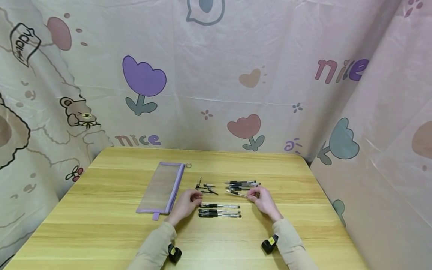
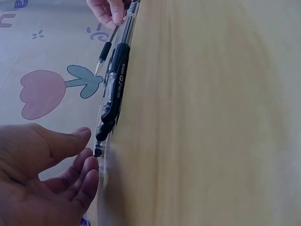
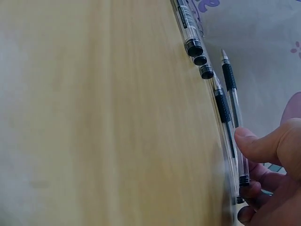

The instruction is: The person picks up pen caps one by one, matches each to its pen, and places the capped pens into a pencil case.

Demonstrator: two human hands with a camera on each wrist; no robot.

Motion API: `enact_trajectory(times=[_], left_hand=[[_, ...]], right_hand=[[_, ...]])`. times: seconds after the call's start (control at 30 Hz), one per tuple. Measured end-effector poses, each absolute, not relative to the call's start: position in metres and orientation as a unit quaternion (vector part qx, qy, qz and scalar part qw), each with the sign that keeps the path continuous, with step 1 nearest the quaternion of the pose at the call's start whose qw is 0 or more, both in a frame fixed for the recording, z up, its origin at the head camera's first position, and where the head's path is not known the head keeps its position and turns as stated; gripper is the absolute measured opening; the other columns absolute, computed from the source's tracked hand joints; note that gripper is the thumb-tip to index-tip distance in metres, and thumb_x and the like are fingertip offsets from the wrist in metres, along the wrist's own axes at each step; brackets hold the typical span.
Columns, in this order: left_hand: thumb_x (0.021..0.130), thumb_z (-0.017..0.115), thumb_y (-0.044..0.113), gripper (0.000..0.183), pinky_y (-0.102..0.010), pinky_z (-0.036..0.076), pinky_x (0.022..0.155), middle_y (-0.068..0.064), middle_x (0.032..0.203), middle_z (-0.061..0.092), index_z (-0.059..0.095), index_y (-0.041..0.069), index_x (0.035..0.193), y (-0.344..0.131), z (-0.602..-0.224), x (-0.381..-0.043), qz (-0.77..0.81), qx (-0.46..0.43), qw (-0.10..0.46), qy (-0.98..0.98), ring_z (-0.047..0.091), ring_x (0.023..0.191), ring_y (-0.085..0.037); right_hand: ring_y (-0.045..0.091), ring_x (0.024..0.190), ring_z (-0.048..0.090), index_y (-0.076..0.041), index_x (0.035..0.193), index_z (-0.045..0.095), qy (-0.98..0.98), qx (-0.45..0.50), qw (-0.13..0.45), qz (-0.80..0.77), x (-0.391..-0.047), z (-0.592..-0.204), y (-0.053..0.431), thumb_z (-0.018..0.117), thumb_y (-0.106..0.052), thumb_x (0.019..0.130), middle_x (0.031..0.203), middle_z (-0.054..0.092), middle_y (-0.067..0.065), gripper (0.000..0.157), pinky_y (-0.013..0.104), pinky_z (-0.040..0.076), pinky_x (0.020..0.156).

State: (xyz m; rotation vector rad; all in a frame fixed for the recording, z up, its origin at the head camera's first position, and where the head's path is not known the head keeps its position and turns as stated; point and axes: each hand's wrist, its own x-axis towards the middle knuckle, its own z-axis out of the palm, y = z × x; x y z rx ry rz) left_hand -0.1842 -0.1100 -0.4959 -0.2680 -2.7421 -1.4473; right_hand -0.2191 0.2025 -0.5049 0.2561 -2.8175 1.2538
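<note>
My right hand [image 1: 264, 202] pinches a clear gel pen without a cap [image 3: 236, 122] near its rear end, its tip pointing left, raised a little over the table. My left hand [image 1: 186, 204] has thumb and fingers apart beside several loose black pen caps [image 1: 210, 190]; nothing shows between them in the left wrist view. Just right of its fingertips lie several capped gel pens [image 1: 219, 211], side by side with their black caps to the left. Beyond my right hand, more uncapped pens [image 1: 243, 183] lie in a loose bunch.
A mesh zip pouch [image 1: 158, 187] with purple edging lies flat to the left of my left hand, a small key ring [image 1: 188, 165] at its far corner. The wooden table [image 1: 101, 210] ends at a patterned curtain [image 1: 209, 123] behind and at the sides.
</note>
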Motion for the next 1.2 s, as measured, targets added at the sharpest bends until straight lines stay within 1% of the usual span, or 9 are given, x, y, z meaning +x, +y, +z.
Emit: enact_trajectory(times=[0.17,0.27,0.33,0.4,0.47,0.57,0.7,1.0,1.2], left_hand=[[0.087,0.071,-0.004,0.021,-0.02,0.046,0.068,-0.005,0.086,0.066,0.072,-0.001,0.107,-0.111,-0.495,-0.191,-0.465,-0.081,0.023,-0.881,0.054,0.077,-0.012],[0.087,0.071,-0.002,0.023,-0.023,0.047,0.069,-0.006,0.088,0.066,0.072,0.0,0.11,-0.111,-0.495,-0.195,-0.454,-0.08,0.027,-0.887,0.055,0.078,-0.013],[0.087,0.072,0.001,0.025,-0.027,0.049,0.073,-0.008,0.094,0.067,0.072,0.001,0.112,-0.11,-0.495,-0.197,-0.447,-0.072,0.024,-0.891,0.057,0.082,-0.015],[0.088,0.072,0.002,0.026,-0.035,0.052,0.08,-0.011,0.101,0.067,0.071,0.003,0.113,-0.109,-0.496,-0.199,-0.441,-0.069,0.026,-0.894,0.059,0.088,-0.019],[0.087,0.073,0.004,0.027,-0.041,0.053,0.087,-0.012,0.107,0.067,0.071,0.004,0.114,-0.109,-0.497,-0.202,-0.435,-0.064,0.029,-0.898,0.06,0.095,-0.023],[0.086,0.074,0.004,0.027,-0.047,0.052,0.091,-0.013,0.109,0.066,0.071,0.005,0.113,-0.108,-0.499,-0.205,-0.419,-0.071,0.046,-0.904,0.061,0.099,-0.027],[0.085,0.077,0.005,0.025,-0.047,0.05,0.091,-0.012,0.107,0.066,0.073,0.005,0.109,-0.106,-0.5,-0.209,-0.398,-0.077,0.059,-0.912,0.061,0.099,-0.027],[0.085,0.077,0.005,0.023,-0.048,0.047,0.094,-0.011,0.108,0.066,0.074,0.006,0.107,-0.104,-0.499,-0.213,-0.38,-0.076,0.057,-0.92,0.059,0.103,-0.029],[0.084,0.077,0.005,0.024,-0.051,0.047,0.098,-0.013,0.11,0.067,0.073,0.006,0.108,-0.103,-0.498,-0.214,-0.382,-0.074,0.056,-0.919,0.059,0.107,-0.032]], right_hand=[[0.012,0.076,0.054,-0.007,0.088,0.073,-0.908,0.094,0.025,0.408,-0.218,-0.504,0.202,0.072,0.0,0.087,0.087,0.069,0.004,0.008,0.023,0.043,0.071],[0.011,0.076,0.053,-0.005,0.09,0.073,-0.909,0.093,0.018,0.406,-0.218,-0.503,0.201,0.071,-0.002,0.089,0.086,0.068,0.003,0.004,0.023,0.042,0.071],[0.011,0.076,0.052,-0.004,0.092,0.073,-0.909,0.091,0.014,0.406,-0.218,-0.503,0.201,0.071,-0.003,0.089,0.086,0.068,0.002,0.003,0.023,0.042,0.071],[0.012,0.077,0.052,-0.002,0.093,0.072,-0.91,0.092,0.015,0.404,-0.217,-0.504,0.201,0.071,-0.005,0.09,0.086,0.068,0.003,0.004,0.024,0.042,0.071],[0.012,0.077,0.052,-0.003,0.092,0.072,-0.91,0.093,0.018,0.404,-0.217,-0.504,0.201,0.071,-0.005,0.09,0.087,0.068,0.003,0.004,0.023,0.041,0.071],[0.013,0.077,0.053,-0.003,0.093,0.072,-0.91,0.093,0.022,0.404,-0.217,-0.504,0.201,0.072,-0.006,0.089,0.087,0.068,0.004,0.004,0.023,0.042,0.071],[0.013,0.079,0.052,-0.004,0.094,0.072,-0.909,0.088,0.022,0.408,-0.217,-0.504,0.201,0.073,-0.004,0.088,0.089,0.067,0.005,0.005,0.024,0.041,0.071],[0.01,0.075,0.05,-0.001,0.09,0.071,-0.907,0.094,0.024,0.41,-0.215,-0.504,0.202,0.071,-0.007,0.09,0.086,0.066,0.005,0.006,0.022,0.04,0.069],[0.009,0.073,0.049,-0.005,0.086,0.071,-0.908,0.104,0.027,0.406,-0.215,-0.504,0.203,0.069,-0.004,0.091,0.083,0.067,0.002,0.006,0.022,0.04,0.068]])
